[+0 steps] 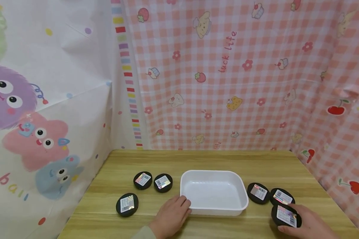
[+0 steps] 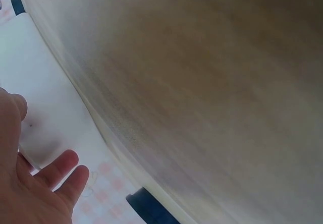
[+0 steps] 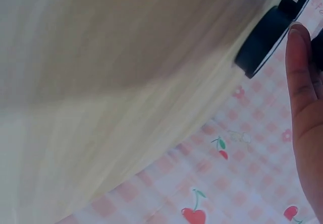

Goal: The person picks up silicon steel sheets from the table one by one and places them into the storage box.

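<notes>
A white rectangular dish (image 1: 213, 210) stands on the wooden table. My left hand (image 1: 171, 216) holds its near-left corner; the left wrist view shows the thumb against its wall and two fingers (image 2: 63, 168) spread apart from it. On the right, my right hand (image 1: 312, 222) grips a flat round black container (image 1: 286, 216) with a label on top, thumb on the near side. It is tilted and overlaps the edge of another black container (image 1: 282, 197) in the head view. Beside that lies one more black container (image 1: 258, 193), near the dish's right wall.
Left of the dish lie three more round black containers, a pair at the back (image 1: 143, 180) (image 1: 163, 183) and one nearer (image 1: 127, 204). A pink checked cloth (image 1: 221, 83) hangs behind the wooden table (image 1: 197, 159); a white cartoon-printed sheet (image 1: 87, 116) hangs at left.
</notes>
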Action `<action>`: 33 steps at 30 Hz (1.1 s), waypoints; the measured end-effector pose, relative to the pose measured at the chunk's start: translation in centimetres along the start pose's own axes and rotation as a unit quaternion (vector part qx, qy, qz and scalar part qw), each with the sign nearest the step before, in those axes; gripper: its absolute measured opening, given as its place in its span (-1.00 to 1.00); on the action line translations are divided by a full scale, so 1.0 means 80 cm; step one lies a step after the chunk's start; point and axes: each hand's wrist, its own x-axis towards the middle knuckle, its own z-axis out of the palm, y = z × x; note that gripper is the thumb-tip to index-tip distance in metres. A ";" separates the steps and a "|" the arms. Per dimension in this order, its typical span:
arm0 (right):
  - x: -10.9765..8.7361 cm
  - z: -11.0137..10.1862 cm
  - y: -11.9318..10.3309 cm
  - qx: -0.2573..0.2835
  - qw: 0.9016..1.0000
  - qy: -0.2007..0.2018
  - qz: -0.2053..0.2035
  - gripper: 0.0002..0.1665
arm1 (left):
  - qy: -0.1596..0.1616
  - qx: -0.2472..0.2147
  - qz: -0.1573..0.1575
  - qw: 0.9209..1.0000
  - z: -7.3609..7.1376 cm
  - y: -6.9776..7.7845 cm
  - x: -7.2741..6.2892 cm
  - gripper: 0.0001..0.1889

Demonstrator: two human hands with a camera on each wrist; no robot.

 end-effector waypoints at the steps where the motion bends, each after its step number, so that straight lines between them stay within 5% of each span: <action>1: 0.000 -0.001 -0.002 -0.003 1.000 0.009 -0.008 0.14 | 0.001 0.001 0.001 1.000 0.001 0.000 0.001 -0.87; 9: -0.005 -0.002 -0.022 -0.007 0.985 0.134 -0.111 -0.01 | -0.012 -0.003 -0.002 1.000 0.005 -0.003 0.000 -0.85; 13: -0.006 0.000 -0.030 -0.003 0.976 0.166 -0.143 -0.07 | -0.011 0.000 0.002 1.000 0.005 -0.003 0.000 -0.86; 22: -0.005 -0.002 -0.047 -0.001 0.970 0.183 -0.162 -0.05 | 0.007 0.007 0.012 1.000 0.001 -0.002 0.002 -0.89; 33: 0.001 -0.010 -0.070 0.016 0.975 0.154 -0.158 -0.02 | -0.003 -0.011 0.006 1.000 -0.006 -0.002 0.002 -0.90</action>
